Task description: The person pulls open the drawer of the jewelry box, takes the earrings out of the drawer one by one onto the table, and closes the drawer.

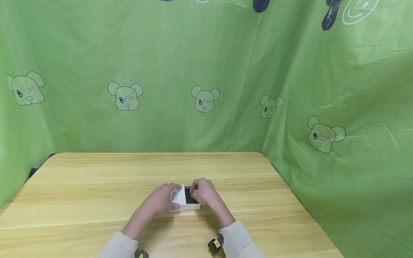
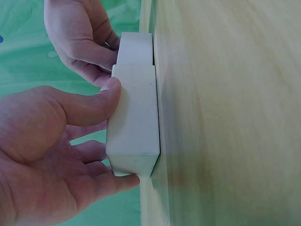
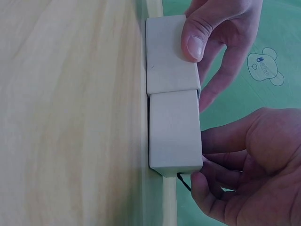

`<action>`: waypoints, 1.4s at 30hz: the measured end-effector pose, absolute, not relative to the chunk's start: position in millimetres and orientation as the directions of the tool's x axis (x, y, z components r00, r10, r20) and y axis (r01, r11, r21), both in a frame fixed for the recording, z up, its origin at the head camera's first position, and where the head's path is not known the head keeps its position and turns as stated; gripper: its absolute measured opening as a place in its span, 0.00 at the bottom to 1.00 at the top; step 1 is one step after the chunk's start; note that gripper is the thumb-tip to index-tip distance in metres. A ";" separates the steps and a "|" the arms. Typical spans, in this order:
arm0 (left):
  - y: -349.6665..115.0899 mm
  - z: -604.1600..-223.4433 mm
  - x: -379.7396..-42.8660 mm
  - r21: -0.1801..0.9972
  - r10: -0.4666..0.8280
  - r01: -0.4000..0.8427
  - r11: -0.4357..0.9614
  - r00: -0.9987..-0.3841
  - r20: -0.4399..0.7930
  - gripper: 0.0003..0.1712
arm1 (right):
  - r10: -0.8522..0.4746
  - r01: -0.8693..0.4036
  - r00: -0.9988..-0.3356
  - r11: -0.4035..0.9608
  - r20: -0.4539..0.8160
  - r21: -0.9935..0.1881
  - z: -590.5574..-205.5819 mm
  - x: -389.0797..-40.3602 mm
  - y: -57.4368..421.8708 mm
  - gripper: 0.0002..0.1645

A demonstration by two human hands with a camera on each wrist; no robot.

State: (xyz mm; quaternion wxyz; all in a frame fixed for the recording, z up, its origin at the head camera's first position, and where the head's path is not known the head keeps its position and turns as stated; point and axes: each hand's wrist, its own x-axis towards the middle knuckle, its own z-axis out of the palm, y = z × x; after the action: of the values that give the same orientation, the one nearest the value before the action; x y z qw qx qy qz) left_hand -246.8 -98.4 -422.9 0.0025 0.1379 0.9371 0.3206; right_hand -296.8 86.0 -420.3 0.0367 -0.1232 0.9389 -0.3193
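A white slide-out box [image 1: 178, 196] lies on the table, its inner tray [image 1: 193, 206] drawn partly out to the right. Dark contents [image 1: 188, 196] show inside the tray. My left hand [image 1: 160, 200] grips the outer sleeve [image 2: 134, 110], thumb on the near edge and fingers round the far side and end. At the tray, my right hand [image 1: 202, 191] has its fingers curled down over the dark contents; the tray wall hides the fingertips in the right wrist view, so I cannot tell whether they pinch anything. A thin black strip [image 3: 184, 181] sticks out by the tray's end.
The wooden table [image 1: 96, 179] extends around the box on all sides. Green curtains [image 1: 167, 125] with bear-head prints hang behind it and along the right. A black device [image 1: 214, 246] is strapped at the right wrist, below the pale sleeve cuff [image 1: 237, 234].
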 end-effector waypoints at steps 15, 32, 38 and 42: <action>-98.5 -421.6 -246.4 0.608 0.259 0.255 0.752 -0.962 0.083 0.37 | -0.269 -0.238 -0.963 0.771 0.038 -0.591 -420.3 -296.5 86.0 0.07; -97.5 -420.8 -245.9 0.614 0.252 0.240 0.752 -0.965 0.068 0.37 | -0.276 -0.258 -0.959 0.763 0.062 -0.593 -422.8 -296.9 86.8 0.08; -97.5 -421.1 -245.8 0.613 0.252 0.241 0.753 -0.965 0.071 0.36 | -0.273 -0.261 -0.959 0.766 0.071 -0.587 -422.6 -296.9 86.3 0.08; -97.5 -421.4 -246.2 0.613 0.251 0.241 0.753 -0.965 0.071 0.37 | -0.270 -0.256 -0.961 0.770 0.065 -0.585 -422.3 -297.1 86.0 0.08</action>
State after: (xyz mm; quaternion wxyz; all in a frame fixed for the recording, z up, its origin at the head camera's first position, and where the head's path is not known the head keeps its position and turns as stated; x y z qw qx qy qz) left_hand -246.2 -97.5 -421.4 0.0080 0.1315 0.9361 0.3263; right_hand -297.1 86.0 -422.3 0.0112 -0.1397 0.9406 -0.3091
